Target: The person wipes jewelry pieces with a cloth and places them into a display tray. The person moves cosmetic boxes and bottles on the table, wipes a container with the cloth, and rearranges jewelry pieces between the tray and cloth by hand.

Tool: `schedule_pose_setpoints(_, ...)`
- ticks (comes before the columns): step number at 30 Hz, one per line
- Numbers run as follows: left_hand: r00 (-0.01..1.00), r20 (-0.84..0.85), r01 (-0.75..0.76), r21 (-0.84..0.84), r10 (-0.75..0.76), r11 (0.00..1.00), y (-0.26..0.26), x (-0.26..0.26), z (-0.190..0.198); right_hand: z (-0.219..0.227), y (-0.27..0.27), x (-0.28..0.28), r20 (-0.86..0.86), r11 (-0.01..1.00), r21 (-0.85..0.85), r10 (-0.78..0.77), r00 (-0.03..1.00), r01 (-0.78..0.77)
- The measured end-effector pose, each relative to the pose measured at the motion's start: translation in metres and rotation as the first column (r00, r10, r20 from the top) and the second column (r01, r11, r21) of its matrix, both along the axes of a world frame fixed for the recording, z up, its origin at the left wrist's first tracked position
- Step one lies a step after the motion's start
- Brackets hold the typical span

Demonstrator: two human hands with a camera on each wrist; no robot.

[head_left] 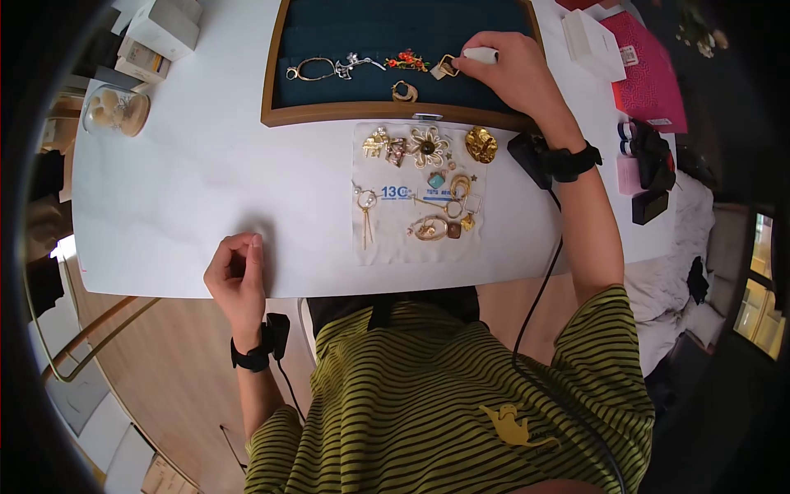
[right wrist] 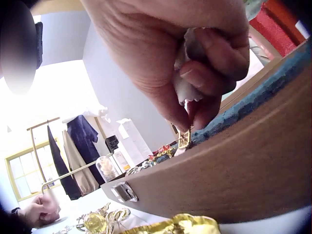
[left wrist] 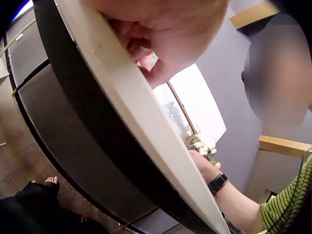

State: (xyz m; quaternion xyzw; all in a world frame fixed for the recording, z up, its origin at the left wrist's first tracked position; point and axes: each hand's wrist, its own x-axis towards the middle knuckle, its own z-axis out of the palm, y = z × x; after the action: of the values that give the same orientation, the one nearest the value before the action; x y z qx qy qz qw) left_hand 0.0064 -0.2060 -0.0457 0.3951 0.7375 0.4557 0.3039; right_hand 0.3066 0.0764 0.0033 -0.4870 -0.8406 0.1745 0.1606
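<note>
My right hand (head_left: 514,74) is over the right part of a wooden tray (head_left: 329,113) lined in dark teal. Its thumb and finger pinch a gold square-shaped piece (right wrist: 184,140), while the other fingers curl round a crumpled white cloth (right wrist: 187,87). Left of it in the tray lie a red floral piece (head_left: 407,60), a silver piece (head_left: 359,64) and a gold bracelet (head_left: 315,69); a gold hoop (head_left: 404,91) lies below them. At the table's front edge rests my left hand (head_left: 236,267), fingers loosely curled, holding nothing.
Several gold brooches and earrings lie on a white printed cloth (head_left: 378,253) in front of the tray. White boxes (head_left: 164,29) and a glass dome (head_left: 117,110) stand at the left. A pink box (head_left: 650,78) and black items (head_left: 654,156) are at the right.
</note>
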Motion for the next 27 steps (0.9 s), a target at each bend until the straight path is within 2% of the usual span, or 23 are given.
schedule_pose_setpoints(4, 0.999, -0.033, 0.002, -0.003, -0.002, 1.0, -0.003, 0.001, -0.001, 0.004, 0.007, 0.003, -0.051, 0.998, 0.058, 0.032, 0.998, -0.029)
schedule_pose_setpoints(6, 0.999, -0.035, 0.005, 0.037, -0.003, 0.999, -0.004, -0.002, -0.002, 0.015, 0.006, 0.004, -0.122, 0.999, 0.003, 0.04, 0.992, -0.04)
schedule_pose_setpoints(8, 0.999, -0.039, 0.003, 0.031, -0.001, 1.0, -0.005, -0.002, -0.002, 0.018, 0.007, 0.005, -0.095, 0.999, 0.001, 0.037, 0.995, -0.037)
schedule_pose_setpoints(10, 0.999, -0.045, 0.004, 0.022, -0.003, 1.0, -0.004, -0.002, -0.004, 0.019, 0.008, 0.005, -0.151, 0.996, -0.05, 0.064, 0.986, -0.073)
schedule_pose_setpoints(11, 0.999, -0.049, -0.012, 0.069, 0.015, 0.998, -0.003, -0.001, -0.005, 0.02, 0.006, 0.003, -0.148, 0.996, -0.053, 0.064, 0.987, -0.072)
schedule_pose_setpoints(12, 0.998, -0.053, -0.028, 0.117, 0.035, 0.993, -0.002, 0.0, -0.005, 0.023, 0.004, 0.001, -0.183, 0.993, -0.096, 0.051, 0.982, -0.07)
schedule_pose_setpoints(14, 0.998, -0.051, -0.033, 0.109, 0.039, 0.993, -0.002, 0.0, -0.004, 0.028, 0.001, -0.001, -0.217, 0.987, -0.143, 0.037, 0.976, -0.069)
schedule_pose_setpoints(16, 0.998, -0.051, -0.038, 0.102, 0.044, 0.994, -0.002, -0.001, -0.003, 0.029, 0.001, -0.004, -0.24, 0.962, -0.272, -0.054, 0.969, -0.013)
schedule_pose_setpoints(19, 0.997, -0.056, -0.037, 0.097, 0.043, 0.995, -0.003, -0.002, -0.002, 0.022, 0.004, -0.006, -0.264, 0.937, -0.346, -0.058, 0.963, -0.039)
schedule_pose_setpoints(20, 0.997, -0.064, -0.031, 0.099, 0.037, 0.995, -0.003, -0.003, -0.003, 0.019, 0.005, -0.005, -0.265, 0.937, -0.347, -0.057, 0.963, -0.041)
schedule_pose_setpoints(22, 0.997, -0.074, -0.028, 0.1, 0.035, 0.995, -0.004, -0.004, -0.001, 0.011, 0.005, -0.003, -0.183, 0.982, -0.178, 0.033, 0.983, -0.066)
schedule_pose_setpoints(27, 0.995, -0.092, -0.035, 0.067, 0.041, 0.997, -0.005, -0.003, 0.001, 0.005, 0.008, 0.005, -0.109, 0.994, -0.105, 0.028, 0.994, -0.039)
